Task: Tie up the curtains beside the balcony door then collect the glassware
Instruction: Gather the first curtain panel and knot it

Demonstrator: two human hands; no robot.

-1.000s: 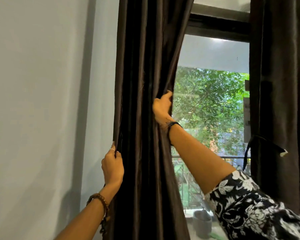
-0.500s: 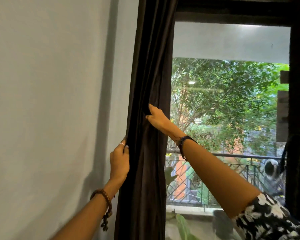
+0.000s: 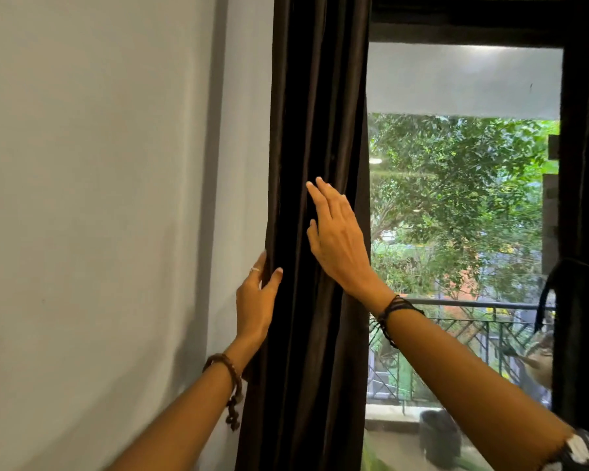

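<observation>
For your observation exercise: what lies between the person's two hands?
In the head view, folds of the dark curtain lie between the left hand and right hand.

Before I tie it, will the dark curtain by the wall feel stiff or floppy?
Probably floppy: the dark curtain hangs in soft vertical folds. Its sheen suggests smooth, perhaps slippery cloth. The left hand gathers its edge easily, so likely light.

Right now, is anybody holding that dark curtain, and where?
Yes. The left hand pinches the curtain by its wall-side edge. The right hand holds nothing.
</observation>
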